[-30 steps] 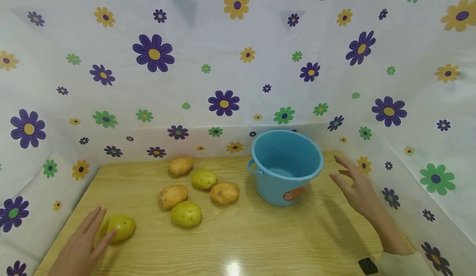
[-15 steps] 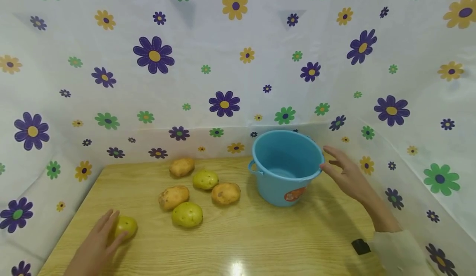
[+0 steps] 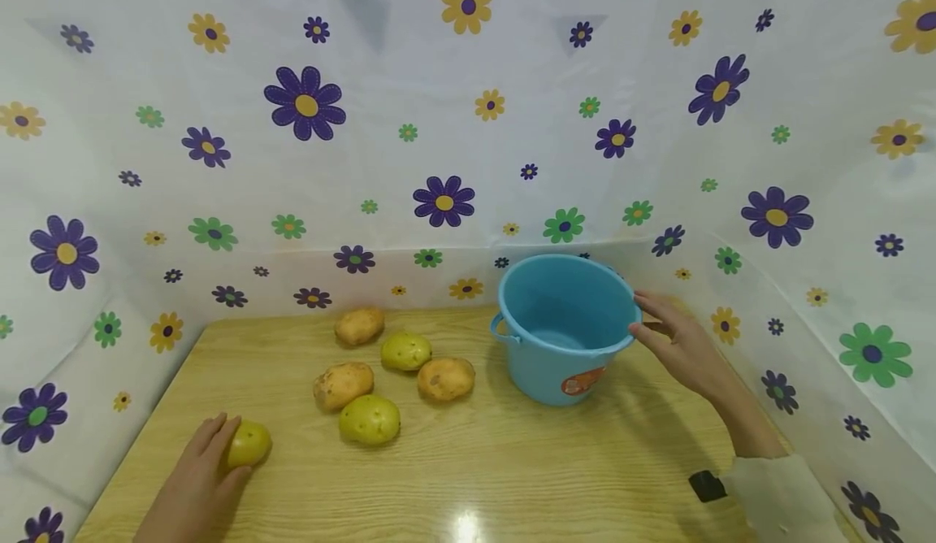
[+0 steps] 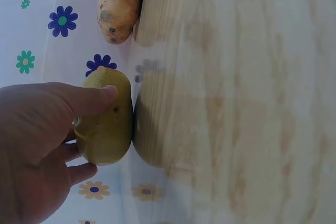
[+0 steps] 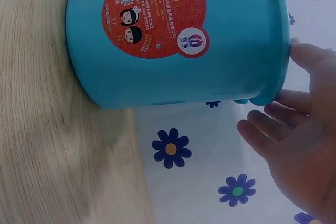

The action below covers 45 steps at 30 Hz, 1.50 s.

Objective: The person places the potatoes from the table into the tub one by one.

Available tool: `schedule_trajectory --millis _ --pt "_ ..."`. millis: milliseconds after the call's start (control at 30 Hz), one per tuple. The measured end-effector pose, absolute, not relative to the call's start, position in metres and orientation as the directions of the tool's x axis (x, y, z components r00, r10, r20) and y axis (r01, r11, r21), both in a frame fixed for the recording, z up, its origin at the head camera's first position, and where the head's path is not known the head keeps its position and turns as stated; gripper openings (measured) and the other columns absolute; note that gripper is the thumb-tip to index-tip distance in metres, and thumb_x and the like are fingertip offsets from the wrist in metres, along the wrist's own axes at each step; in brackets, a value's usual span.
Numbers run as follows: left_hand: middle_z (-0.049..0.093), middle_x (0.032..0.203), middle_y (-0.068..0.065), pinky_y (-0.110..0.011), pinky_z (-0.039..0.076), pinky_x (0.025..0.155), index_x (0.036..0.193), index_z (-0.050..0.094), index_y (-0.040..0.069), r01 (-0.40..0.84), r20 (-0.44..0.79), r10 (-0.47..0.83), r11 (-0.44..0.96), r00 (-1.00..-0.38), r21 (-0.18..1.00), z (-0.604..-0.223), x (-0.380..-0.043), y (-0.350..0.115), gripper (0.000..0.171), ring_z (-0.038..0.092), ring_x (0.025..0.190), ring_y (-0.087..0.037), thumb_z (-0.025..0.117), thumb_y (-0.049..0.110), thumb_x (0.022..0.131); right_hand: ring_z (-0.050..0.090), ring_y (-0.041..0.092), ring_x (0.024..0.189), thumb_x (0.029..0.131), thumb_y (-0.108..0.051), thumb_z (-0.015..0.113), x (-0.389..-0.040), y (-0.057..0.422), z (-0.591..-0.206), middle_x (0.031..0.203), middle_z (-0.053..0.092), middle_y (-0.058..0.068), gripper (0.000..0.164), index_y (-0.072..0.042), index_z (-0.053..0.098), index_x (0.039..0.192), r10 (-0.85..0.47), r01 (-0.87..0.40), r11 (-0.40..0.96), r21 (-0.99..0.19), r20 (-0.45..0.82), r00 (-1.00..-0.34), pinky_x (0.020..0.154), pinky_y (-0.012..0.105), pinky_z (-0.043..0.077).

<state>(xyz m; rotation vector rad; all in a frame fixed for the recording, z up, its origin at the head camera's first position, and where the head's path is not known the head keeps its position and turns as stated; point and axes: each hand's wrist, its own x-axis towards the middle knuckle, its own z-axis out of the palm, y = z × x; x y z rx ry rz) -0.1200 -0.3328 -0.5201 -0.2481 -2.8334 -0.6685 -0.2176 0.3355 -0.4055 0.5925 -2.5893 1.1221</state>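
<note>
At the table's left, my left hand point(image 3: 192, 482) holds a yellow-green potato point(image 3: 251, 444) on the wood. In the left wrist view the thumb point(image 4: 97, 99) lies across one side of this potato point(image 4: 107, 140), and fingers show at its other side. A light-blue bucket point(image 3: 548, 376) stands upright at the back right, its inside bare. My right hand point(image 3: 680, 352) touches its rim from the right. The right wrist view has the thumb point(image 5: 307, 55) and other fingertips at the rim of the bucket point(image 5: 241, 45), with the remaining fingers point(image 5: 265, 127) extended loosely beside it.
Between hand and bucket lie tan potatoes point(image 3: 446, 379) and two more yellow-green potatoes, one of them point(image 3: 370, 420) nearer the front. White flowered cloth point(image 3: 395, 161) walls in the wooden table point(image 3: 548, 478) at back and sides. A small black object point(image 3: 707, 486) sits by the right sleeve.
My left hand has moved right and taken hold of the yellow-green potato. My right hand has come left from beside the bucket to its rim. The bucket stays in place.
</note>
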Motion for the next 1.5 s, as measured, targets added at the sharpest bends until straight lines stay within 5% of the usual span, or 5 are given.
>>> schedule_trajectory --millis 100,267,667,967,1500 --pt "0.041 0.143 -0.035 -0.076 0.042 0.094 0.141 0.047 -0.012 0.237 0.295 0.124 0.892 -0.947 0.385 -0.523 -0.120 -0.334 0.073 0.044 0.124 -0.060 0.086 0.004 0.081 0.057 0.049 0.127 0.106 -0.014 0.060 -0.217 0.335 -0.405 0.155 0.046 0.023 0.053 -0.001 0.043 0.155 -0.266 -0.471 0.613 -0.634 0.396 -0.879 0.097 0.040 0.057" --pt "0.044 0.137 -0.035 -0.075 0.044 0.091 0.139 0.050 -0.011 0.247 0.320 0.127 0.896 -0.939 0.370 -0.524 -0.122 -0.334 0.074 0.048 0.119 -0.056 0.089 0.003 0.078 0.056 0.049 0.128 0.106 -0.010 0.059 -0.219 0.334 -0.407 0.154 0.045 0.024 0.051 0.001 0.044 0.154 -0.272 -0.490 0.548 -0.678 0.410 -0.871 0.095 0.007 0.043" --pt "0.050 0.131 -0.034 -0.073 0.046 0.089 0.136 0.054 -0.010 0.149 0.262 0.048 0.912 -0.964 0.381 -0.518 -0.133 -0.330 0.065 0.048 0.115 -0.053 0.085 0.018 0.086 0.055 0.050 0.128 0.107 -0.009 0.058 -0.220 0.337 -0.411 0.156 0.043 0.023 0.051 0.002 0.043 0.154 -0.257 -0.483 0.520 -0.705 0.410 -0.875 0.095 0.008 0.044" --pt "0.047 0.137 -0.037 -0.072 0.041 0.097 0.142 0.049 -0.008 0.059 0.179 -0.040 0.855 -0.983 0.515 -0.509 -0.140 -0.315 0.076 0.046 0.121 -0.055 0.077 0.043 0.094 0.053 0.050 0.130 0.107 -0.009 0.057 -0.222 0.340 -0.415 0.157 0.043 0.023 0.051 0.002 0.042 0.155 -0.250 -0.475 0.518 -0.712 0.405 -0.880 0.095 0.008 0.044" --pt "0.048 0.142 -0.034 -0.061 0.056 0.091 0.146 0.048 -0.006 0.146 0.206 0.020 0.771 -0.978 0.620 -0.465 -0.155 -0.256 0.071 0.050 0.126 -0.051 0.076 0.036 0.096 0.053 0.050 0.130 0.107 -0.009 0.056 -0.224 0.338 -0.418 0.157 0.042 0.023 0.051 0.002 0.041 0.155 -0.254 -0.485 0.507 -0.713 0.414 -0.874 0.096 0.010 0.045"
